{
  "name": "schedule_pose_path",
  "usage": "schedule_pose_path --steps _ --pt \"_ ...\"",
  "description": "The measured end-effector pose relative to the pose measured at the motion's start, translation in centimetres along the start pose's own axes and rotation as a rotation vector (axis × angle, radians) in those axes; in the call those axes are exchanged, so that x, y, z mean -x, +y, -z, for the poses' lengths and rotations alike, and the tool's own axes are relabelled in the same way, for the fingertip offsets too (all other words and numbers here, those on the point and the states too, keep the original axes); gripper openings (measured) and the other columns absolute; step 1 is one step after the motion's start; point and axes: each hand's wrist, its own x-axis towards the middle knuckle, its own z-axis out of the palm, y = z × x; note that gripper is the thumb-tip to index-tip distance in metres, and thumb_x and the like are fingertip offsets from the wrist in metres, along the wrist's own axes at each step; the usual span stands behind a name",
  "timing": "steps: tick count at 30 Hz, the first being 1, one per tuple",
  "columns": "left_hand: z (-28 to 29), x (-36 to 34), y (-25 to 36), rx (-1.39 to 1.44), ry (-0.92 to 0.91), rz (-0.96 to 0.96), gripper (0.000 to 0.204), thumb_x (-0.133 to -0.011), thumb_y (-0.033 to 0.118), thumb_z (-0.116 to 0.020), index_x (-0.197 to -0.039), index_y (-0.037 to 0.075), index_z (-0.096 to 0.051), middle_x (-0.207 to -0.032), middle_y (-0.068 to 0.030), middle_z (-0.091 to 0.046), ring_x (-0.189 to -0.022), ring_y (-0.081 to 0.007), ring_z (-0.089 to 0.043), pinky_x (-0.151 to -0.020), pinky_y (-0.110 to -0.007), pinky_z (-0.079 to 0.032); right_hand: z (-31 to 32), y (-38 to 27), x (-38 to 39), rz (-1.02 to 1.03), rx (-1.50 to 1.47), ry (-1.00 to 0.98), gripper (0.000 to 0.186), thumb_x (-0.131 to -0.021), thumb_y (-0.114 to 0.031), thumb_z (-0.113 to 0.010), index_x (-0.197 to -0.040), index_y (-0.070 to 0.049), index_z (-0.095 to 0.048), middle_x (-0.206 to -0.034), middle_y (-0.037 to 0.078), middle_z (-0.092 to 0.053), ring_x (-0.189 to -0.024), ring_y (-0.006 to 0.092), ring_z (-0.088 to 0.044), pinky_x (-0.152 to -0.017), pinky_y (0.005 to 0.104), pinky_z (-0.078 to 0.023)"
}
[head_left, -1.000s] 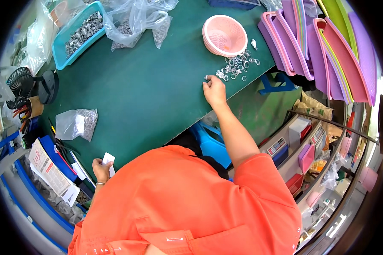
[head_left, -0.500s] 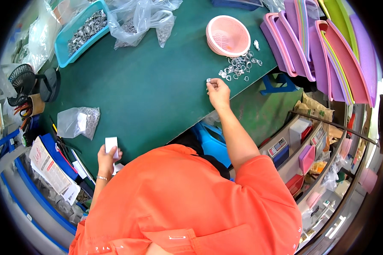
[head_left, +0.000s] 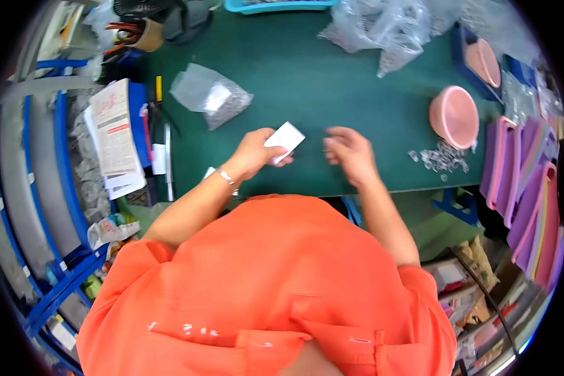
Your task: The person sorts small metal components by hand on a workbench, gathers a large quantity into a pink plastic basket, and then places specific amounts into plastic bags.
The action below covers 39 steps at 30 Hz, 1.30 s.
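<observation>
A small white card or folded paper (head_left: 285, 143) is gripped in my left hand (head_left: 257, 155), thumb on its face, over the near part of the green table. To the right of it, apart from the card, my right hand (head_left: 352, 155) is pinched and a little blurred. Only a glint of the small metal ring in its fingertips shows. Loose silvery rings (head_left: 445, 158) lie in a pile at the table's right, just in front of a pink plastic basket (head_left: 454, 118). A clear bag of small metal pieces (head_left: 227, 105) rests beyond my left hand.
Bags of metal parts (head_left: 401, 31) and a light-blue tray (head_left: 279, 6) stand at the far side. Purple and pink trays (head_left: 514, 169) are stacked on edge at the right. Newspaper (head_left: 114, 135) and pens lie left, beside blue-edged shelving (head_left: 69, 169).
My right hand has come away from the ring pile toward the card. My left hand has lifted the card forward and inward. The whole view has swung left.
</observation>
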Motion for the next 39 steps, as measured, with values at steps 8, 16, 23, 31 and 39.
schedule_pose_path --steps 8,16,23,31,39 --pt "5.2 2.6 -6.4 -0.399 0.223 -0.188 0.023 -0.068 0.003 -0.07 -0.085 0.001 -0.054 -0.07 -0.0062 -0.055 -0.062 -0.0168 -0.055 -0.052 -0.027 -0.044 -4.1 1.5 -1.0 0.126 0.546 -0.234 0.02 -0.071 -0.02 -0.064 -0.078 -0.001 -0.064 -0.076 0.015 -0.063 -0.07 0.0257 -0.061 -0.065 0.0341 -0.048" --pt "10.9 6.7 -14.1 -1.115 0.727 -0.403 0.046 -0.053 -0.001 -0.073 -0.094 0.005 -0.053 -0.103 -0.0107 -0.044 -0.082 -0.0272 -0.049 -0.072 -0.033 -0.043 1.5 4.2 -0.7 -0.097 0.415 0.21 0.018 -0.077 -0.011 -0.061 -0.089 0.002 -0.057 -0.072 0.017 -0.061 -0.058 0.0225 -0.062 -0.056 0.0342 -0.048" --pt "13.7 6.9 -17.5 -0.804 0.617 -0.399 0.031 -0.063 0.004 -0.071 -0.085 0.002 -0.05 -0.087 -0.0041 -0.047 -0.068 -0.0136 -0.045 -0.057 -0.026 -0.04 17.6 4.2 2.9 0.328 0.572 1.215 0.017 -0.086 -0.017 -0.048 -0.087 -0.002 -0.056 -0.076 0.016 -0.059 -0.069 0.0289 -0.058 -0.065 0.0379 -0.046" --pt "6.4 0.2 -8.2 -0.591 0.385 -0.34 0.027 -0.07 0.006 -0.071 -0.084 0.002 -0.049 -0.076 -0.0028 -0.053 -0.068 -0.0095 -0.049 -0.059 -0.023 -0.041 35.1 5.3 3.1 0.018 0.572 1.575 0.031 -0.077 -0.018 -0.061 -0.104 -0.004 -0.059 -0.091 0.017 -0.062 -0.083 0.027 -0.06 -0.076 0.0351 -0.045" --pt "-6.6 -6.6 -3.8 -1.042 0.137 -0.588 0.036 -0.064 0.007 -0.07 -0.097 0.004 -0.057 -0.084 -0.0155 -0.056 -0.08 -0.0332 -0.052 -0.072 -0.039 -0.043 35.8 3.7 2.6 -0.033 0.58 1.449 0.022 -0.074 -0.021 -0.065 -0.094 -0.01 -0.063 -0.077 0.011 -0.062 -0.07 0.0221 -0.059 -0.068 0.0315 -0.046"
